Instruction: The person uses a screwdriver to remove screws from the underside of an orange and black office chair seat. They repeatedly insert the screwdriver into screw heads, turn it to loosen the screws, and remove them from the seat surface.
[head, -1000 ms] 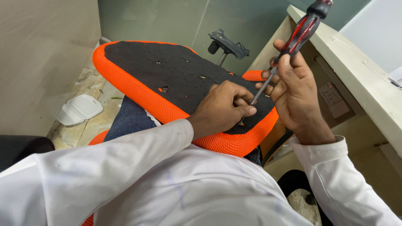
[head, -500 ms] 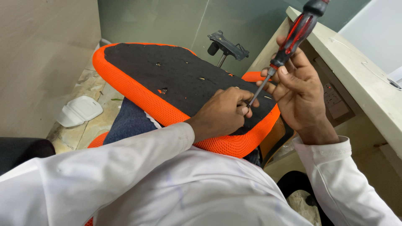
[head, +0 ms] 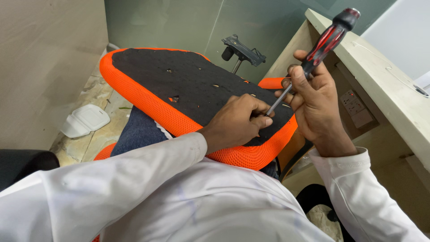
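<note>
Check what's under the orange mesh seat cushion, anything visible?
Under the orange mesh seat cushion with black fabric underside, the person's blue-trousered leg shows. The left hand and red-and-black screwdriver, held by the right hand, are on top; anything else beneath is covered.

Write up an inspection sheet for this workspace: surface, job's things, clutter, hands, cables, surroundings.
Surface: upturned orange seat cushion with black underside, resting on the person's lap.
Job's things: red-and-black screwdriver, tilted, its tip down at the black underside near the cushion's edge.
Clutter: white lidded food container on the floor.
Hands: left hand pressed on the underside at the tip; right hand grips the screwdriver.
Cables: thin wire on the desk top.
Surroundings: beige desk with wall socket, chair mechanism behind, tiled floor.
</note>
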